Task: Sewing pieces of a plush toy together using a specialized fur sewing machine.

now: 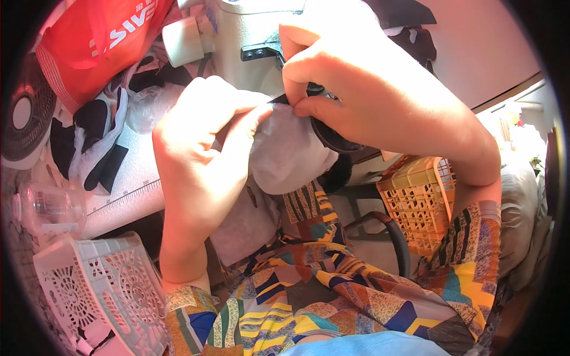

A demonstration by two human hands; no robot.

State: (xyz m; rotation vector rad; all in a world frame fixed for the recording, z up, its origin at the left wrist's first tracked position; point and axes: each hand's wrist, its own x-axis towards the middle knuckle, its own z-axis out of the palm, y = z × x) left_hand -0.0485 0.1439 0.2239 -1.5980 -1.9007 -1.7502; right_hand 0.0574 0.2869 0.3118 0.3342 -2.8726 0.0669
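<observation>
In front of the white sewing machine (228,62), I hold up a piece of soft white fabric (291,151) with a dark upper edge. My left hand (205,139) pinches that edge between thumb and fingers. Close beside it, my right hand (332,77) has its thumb and fingers pressed together at the same edge. The white piece hangs below my fingertips. A black curved part (333,137) shows behind and under my right hand, partly hidden by it. Below the hanging piece, more pale cloth (243,228) lies over my lap.
Black and white fabric pieces (95,133) lie at the left, by a red bag (107,44) and a fan (24,118). A clear plastic jar (53,207) stands above a white basket (110,285). At right are an orange basket (418,202) and a dark chair arm (392,237).
</observation>
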